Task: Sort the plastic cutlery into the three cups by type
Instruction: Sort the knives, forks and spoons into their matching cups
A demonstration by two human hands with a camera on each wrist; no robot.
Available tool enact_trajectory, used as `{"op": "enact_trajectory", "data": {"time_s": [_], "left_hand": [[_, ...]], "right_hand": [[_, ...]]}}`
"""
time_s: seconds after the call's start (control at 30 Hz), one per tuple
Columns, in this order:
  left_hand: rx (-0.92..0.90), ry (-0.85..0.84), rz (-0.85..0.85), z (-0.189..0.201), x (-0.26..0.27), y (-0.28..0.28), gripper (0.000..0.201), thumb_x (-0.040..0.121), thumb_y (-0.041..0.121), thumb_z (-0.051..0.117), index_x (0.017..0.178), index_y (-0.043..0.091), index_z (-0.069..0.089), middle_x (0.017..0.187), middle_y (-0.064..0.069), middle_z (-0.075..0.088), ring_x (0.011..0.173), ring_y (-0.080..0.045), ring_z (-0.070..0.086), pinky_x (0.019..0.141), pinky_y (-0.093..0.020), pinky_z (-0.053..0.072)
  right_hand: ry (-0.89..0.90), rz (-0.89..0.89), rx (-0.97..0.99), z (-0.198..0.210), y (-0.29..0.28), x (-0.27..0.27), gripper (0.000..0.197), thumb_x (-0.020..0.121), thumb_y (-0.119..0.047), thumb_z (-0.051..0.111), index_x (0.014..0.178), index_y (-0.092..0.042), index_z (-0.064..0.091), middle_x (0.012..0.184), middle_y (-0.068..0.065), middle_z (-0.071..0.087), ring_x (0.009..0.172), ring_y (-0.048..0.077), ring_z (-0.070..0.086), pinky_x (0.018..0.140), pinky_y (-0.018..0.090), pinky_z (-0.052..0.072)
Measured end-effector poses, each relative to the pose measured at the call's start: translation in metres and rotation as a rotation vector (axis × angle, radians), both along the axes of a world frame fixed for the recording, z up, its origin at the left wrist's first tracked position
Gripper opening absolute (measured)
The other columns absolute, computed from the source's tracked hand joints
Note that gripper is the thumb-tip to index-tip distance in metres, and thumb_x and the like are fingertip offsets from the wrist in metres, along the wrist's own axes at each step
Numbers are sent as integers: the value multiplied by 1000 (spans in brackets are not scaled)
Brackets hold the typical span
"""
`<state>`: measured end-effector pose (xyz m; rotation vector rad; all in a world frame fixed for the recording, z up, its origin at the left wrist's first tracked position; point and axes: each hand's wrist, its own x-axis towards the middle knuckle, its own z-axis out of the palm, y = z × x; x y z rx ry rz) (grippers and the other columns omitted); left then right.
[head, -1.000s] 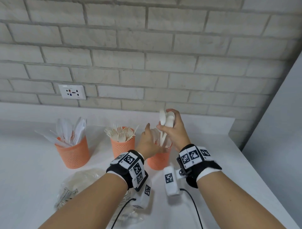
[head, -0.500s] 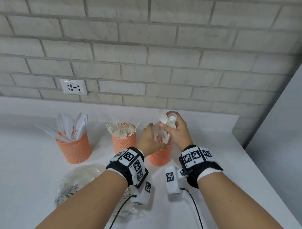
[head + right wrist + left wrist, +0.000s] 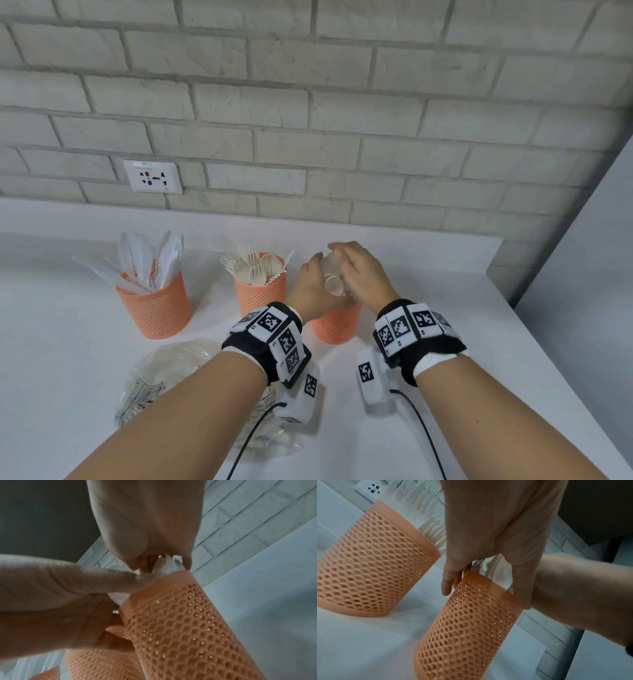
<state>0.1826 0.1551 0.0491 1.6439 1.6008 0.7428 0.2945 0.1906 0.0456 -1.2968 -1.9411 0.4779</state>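
Observation:
Three orange mesh cups stand in a row on the white counter. The left cup [image 3: 156, 308] holds knives [image 3: 147, 260], and the middle cup [image 3: 260, 294] holds forks [image 3: 253, 267]. White spoons [image 3: 334, 285] stand in the right cup [image 3: 337, 327]. My left hand [image 3: 310, 291] curls round the spoons from the left, just above the rim. My right hand [image 3: 359, 274] lies over their tops, with the fingers bent down around them. In the left wrist view the spoons [image 3: 498, 574] show between my fingers above the right cup [image 3: 467, 622]. The right wrist view shows the spoon tops [image 3: 164, 563] under my palm.
A crumpled clear plastic bag [image 3: 171, 370] lies on the counter under my left forearm. A brick wall with a socket [image 3: 154, 177] runs behind the cups. A grey panel [image 3: 599, 274] stands along the counter's right edge. Cables trail from both wrists.
My right hand has come down with the spoon bundle, so the spoons now sit low in the right cup. Its fingers have spread over their tops. My left hand has stayed at the rim.

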Motion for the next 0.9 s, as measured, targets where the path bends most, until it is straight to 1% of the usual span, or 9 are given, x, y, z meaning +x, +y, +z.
{"op": "enact_trajectory", "data": {"time_s": [0.07, 0.17, 0.27, 0.4, 0.53, 0.6, 0.7, 0.8, 0.9], "left_hand": [[-24, 39, -27, 6, -3, -3, 114, 71, 25, 79, 148, 9, -3, 154, -12, 11, 141, -26, 21, 109, -35, 27], [-6, 77, -28, 25, -14, -13, 113, 73, 28, 77, 149, 13, -5, 155, -13, 8, 141, -29, 21, 109, -39, 29], [145, -84, 34, 53, -32, -30, 92, 75, 25, 76, 147, 17, 18, 146, -9, 30, 133, -24, 37, 104, -34, 37], [309, -323, 116, 83, -73, -69, 19, 82, 15, 69, 97, 13, 57, 100, -6, 56, 94, -17, 56, 75, -15, 44], [153, -82, 113, 80, -130, -108, 19, 86, 29, 63, 71, 16, 65, 101, -4, 64, 98, -17, 56, 87, -28, 37], [-36, 192, 93, 65, -154, -125, 20, 87, 33, 61, 79, 19, 73, 109, 6, 58, 110, -13, 50, 92, -27, 31], [-265, 461, 77, 30, -174, -137, 23, 89, 35, 59, 92, 18, 74, 118, 0, 55, 121, -18, 48, 91, -25, 31], [-301, 537, 112, -2, -183, -137, 32, 87, 32, 61, 115, 16, 66, 124, -6, 58, 114, -25, 56, 90, -27, 41], [-301, 524, 63, -20, -182, -136, 64, 86, 24, 63, 143, 22, 36, 138, -11, 43, 110, -26, 54, 88, -28, 45]], "right_hand": [[-131, 3, -14, -4, -1, -1, 34, 100, -21, 35, 122, -12, 59, 127, 3, 57, 120, 20, 49, 102, 34, 35], [-31, -46, 80, 6, -9, -3, 30, 98, -20, 41, 120, -14, 60, 124, 4, 59, 120, 20, 46, 103, 34, 33], [109, -42, 202, 27, -23, -13, 22, 94, -17, 49, 109, -13, 64, 110, 4, 62, 107, 19, 52, 97, 39, 40], [143, 189, 144, 53, -58, -41, 15, 89, -10, 56, 100, -11, 65, 84, 5, 61, 75, 13, 55, 69, 16, 43], [-27, 480, -79, 51, -97, -73, 13, 89, -8, 57, 96, -8, 68, 76, 1, 59, 69, 12, 56, 68, 22, 44], [-174, 593, -166, 38, -114, -90, 16, 90, -10, 55, 99, -7, 69, 79, -2, 62, 70, 9, 58, 65, 17, 43], [-407, 619, -239, 12, -129, -113, 22, 92, -7, 51, 104, -8, 70, 98, 4, 68, 82, 12, 60, 70, 17, 40], [-582, 491, -278, -10, -136, -122, 26, 88, 2, 51, 109, -3, 67, 116, 15, 64, 98, 24, 61, 82, 25, 45], [-701, 362, -283, -22, -143, -124, 37, 83, -9, 62, 117, 2, 54, 121, 17, 57, 107, 31, 57, 87, 33, 49]]}}
